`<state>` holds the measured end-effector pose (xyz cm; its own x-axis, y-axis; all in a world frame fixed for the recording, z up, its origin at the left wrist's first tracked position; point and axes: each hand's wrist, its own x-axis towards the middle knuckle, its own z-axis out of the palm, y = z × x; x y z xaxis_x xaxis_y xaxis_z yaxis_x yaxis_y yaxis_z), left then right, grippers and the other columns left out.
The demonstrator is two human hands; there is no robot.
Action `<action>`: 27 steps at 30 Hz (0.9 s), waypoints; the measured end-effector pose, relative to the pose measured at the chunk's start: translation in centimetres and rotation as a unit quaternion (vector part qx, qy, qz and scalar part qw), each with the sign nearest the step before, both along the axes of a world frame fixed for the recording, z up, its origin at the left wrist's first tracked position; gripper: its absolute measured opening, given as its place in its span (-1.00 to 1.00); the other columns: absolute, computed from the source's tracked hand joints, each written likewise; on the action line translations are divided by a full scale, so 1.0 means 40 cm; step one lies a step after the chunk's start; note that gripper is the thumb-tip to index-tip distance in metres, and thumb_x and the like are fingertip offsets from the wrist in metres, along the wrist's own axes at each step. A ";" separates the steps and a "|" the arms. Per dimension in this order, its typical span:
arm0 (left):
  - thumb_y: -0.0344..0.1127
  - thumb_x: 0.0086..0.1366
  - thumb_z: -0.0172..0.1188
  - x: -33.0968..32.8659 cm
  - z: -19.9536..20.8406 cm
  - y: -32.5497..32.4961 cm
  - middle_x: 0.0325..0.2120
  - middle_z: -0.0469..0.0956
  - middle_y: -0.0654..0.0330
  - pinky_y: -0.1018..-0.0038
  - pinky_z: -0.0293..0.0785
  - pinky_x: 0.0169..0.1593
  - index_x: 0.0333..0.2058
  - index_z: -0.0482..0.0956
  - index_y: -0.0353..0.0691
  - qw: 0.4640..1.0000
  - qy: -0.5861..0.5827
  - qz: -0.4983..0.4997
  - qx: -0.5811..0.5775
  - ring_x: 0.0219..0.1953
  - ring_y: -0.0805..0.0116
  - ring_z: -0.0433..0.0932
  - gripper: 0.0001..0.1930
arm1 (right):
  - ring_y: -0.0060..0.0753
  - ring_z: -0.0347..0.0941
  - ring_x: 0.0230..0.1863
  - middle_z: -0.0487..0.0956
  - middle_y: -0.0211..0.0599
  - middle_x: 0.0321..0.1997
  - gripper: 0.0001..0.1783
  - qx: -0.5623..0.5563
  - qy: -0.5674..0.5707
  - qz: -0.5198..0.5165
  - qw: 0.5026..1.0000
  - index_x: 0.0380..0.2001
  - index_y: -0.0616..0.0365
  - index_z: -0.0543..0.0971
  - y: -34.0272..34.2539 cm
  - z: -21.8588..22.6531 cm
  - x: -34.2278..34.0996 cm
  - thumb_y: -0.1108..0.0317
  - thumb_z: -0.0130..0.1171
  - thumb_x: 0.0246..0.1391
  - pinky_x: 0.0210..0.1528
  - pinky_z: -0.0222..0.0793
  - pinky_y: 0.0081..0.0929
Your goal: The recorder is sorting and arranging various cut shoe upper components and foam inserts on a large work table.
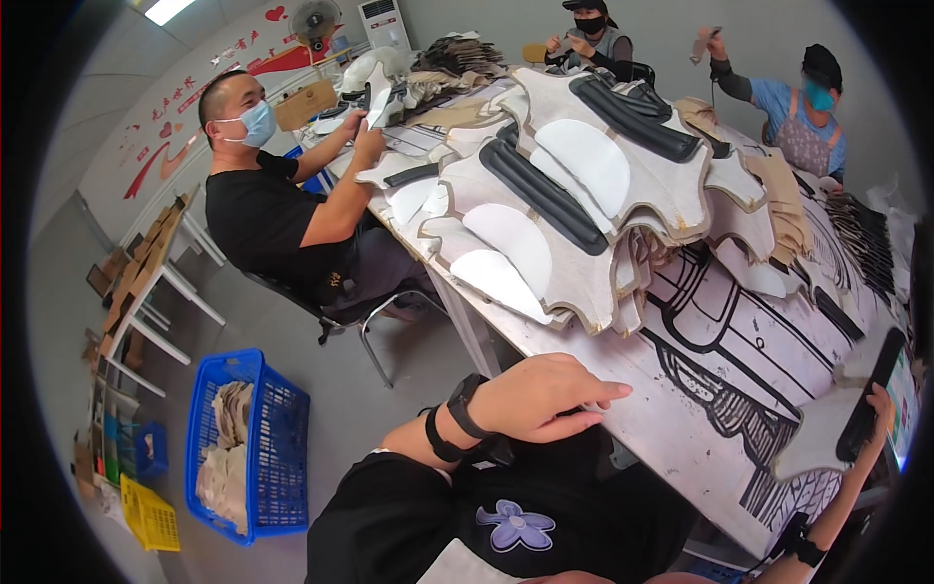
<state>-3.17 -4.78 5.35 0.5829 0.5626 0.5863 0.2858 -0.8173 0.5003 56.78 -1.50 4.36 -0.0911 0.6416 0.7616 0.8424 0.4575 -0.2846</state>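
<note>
My left hand point(553, 394) hangs over the table's near edge, loosely bent, with a gap between the fingers and thumb and nothing held. At the right, my right hand point(880, 419) grips a light grey cut fabric piece point(812, 438) along its black padded strip point(869, 394). That piece stands tilted over the table's right end. Ahead of my left hand lies a tall, uneven pile of similar fabric pieces point(584, 243) with scalloped edges. Several carry black ribbed strips point(545, 200) and white rounded patches point(584, 165).
The table point(681, 419) has a black-and-white drawn top. A co-worker in black point(277, 185) sits left, holding a white piece; two more people point(589, 44) point(812, 117) sit across. A blue basket point(258, 448) with fabric stands on the floor, near a yellow basket point(148, 514).
</note>
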 end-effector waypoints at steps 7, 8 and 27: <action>-0.32 0.20 0.04 -0.039 0.049 -0.016 -0.44 0.54 0.16 0.36 0.36 -0.33 -0.18 0.50 -0.23 0.912 -0.142 -0.380 -0.062 -0.41 0.19 0.48 -0.77 | -0.33 0.35 -0.01 0.34 -0.17 0.05 -0.52 -0.303 0.345 0.317 0.830 -0.09 0.11 0.37 0.113 -0.001 -0.359 0.64 0.09 -0.18 0.00 0.34 -0.44; -0.30 0.23 -0.01 -0.039 0.075 -0.032 -0.43 0.54 0.15 0.35 0.36 -0.35 -0.20 0.51 -0.24 0.876 -0.113 -0.467 -0.039 -0.42 0.18 0.49 -0.77 | -0.35 0.38 -0.05 0.33 -0.19 0.08 -0.44 -0.360 0.190 0.280 0.869 0.00 0.10 0.33 0.140 -0.033 -0.316 0.62 0.11 -0.18 -0.04 0.35 -0.48; -0.09 0.21 -0.05 -0.167 0.071 -0.037 0.17 -0.04 -0.27 0.08 -0.27 0.26 0.16 -0.01 -0.45 0.772 -0.263 0.457 0.356 0.20 -0.11 0.06 -0.32 | -0.60 0.37 -0.45 0.50 -0.36 -0.41 -0.65 -0.508 0.214 0.041 0.833 -0.18 0.39 0.46 0.034 -0.105 -0.389 0.51 0.14 -0.13 -0.31 0.32 -0.66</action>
<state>-9.86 -6.27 8.17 -0.2897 0.0250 0.9568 0.8157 -0.5164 0.2605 41.22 -0.13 0.17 -0.0267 0.9800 -0.1971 0.5417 -0.1515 -0.8268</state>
